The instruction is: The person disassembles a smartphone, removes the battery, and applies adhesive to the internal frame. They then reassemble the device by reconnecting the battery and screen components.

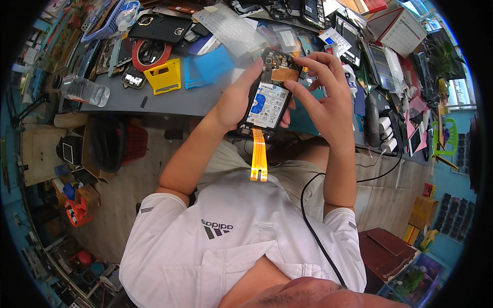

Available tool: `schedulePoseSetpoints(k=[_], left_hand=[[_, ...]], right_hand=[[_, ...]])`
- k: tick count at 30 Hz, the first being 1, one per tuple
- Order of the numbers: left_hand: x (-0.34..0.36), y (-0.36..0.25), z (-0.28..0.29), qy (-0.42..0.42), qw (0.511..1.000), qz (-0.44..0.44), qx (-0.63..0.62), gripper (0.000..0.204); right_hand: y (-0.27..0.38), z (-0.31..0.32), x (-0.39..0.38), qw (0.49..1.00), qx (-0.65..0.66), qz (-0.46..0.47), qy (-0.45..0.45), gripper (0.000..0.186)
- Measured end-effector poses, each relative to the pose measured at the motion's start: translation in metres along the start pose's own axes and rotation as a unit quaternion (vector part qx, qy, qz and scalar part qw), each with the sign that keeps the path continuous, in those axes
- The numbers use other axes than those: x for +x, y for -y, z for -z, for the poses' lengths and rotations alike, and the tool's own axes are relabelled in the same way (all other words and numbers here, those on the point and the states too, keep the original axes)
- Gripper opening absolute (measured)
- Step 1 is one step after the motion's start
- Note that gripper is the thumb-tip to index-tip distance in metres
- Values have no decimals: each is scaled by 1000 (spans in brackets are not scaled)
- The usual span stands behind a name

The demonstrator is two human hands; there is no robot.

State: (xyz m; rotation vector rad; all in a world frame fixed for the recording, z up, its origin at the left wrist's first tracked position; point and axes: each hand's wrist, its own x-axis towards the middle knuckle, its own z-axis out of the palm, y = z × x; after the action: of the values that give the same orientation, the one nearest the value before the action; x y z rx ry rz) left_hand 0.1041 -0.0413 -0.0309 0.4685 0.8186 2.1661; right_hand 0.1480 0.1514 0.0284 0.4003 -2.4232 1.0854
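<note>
An opened smartphone (280,60) with its back off is held up at the desk's near edge, tilted. A white-labelled battery (268,105) fills its middle, and a copper-coloured patch (284,75) shows above that. From its lower end an orange flex cable (259,156) hangs toward my shirt. My left hand (237,100) is closed round the phone's left side, thumb along the edge. My right hand (326,90) is at the phone's upper right, with thumb and index finger bent against the board there. Whether a small part is between those fingertips I cannot make out.
Yellow (164,77) and blue plastic holders (213,64), a red tape roll (151,54) and a water bottle (84,91) lie on the desk at left. Bubble wrap (231,28) and phone parts crowd behind. A black cable (308,205) runs across my right side.
</note>
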Motion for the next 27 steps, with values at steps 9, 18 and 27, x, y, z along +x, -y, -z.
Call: schedulePoseSetpoints(k=[9, 18, 27], left_hand=[[-4, -1, 0, 8, 1000, 18, -4, 60], [-5, -5, -3, -4, 1000, 21, 20, 59], [-3, -2, -3, 0, 1000, 10, 16, 64]], right_hand=[[0, 8, 1, 999, 7, -21, 29, 43], [1, 12, 5, 998, 24, -37, 50, 39], [-6, 8, -3, 957, 229, -181, -6, 24]])
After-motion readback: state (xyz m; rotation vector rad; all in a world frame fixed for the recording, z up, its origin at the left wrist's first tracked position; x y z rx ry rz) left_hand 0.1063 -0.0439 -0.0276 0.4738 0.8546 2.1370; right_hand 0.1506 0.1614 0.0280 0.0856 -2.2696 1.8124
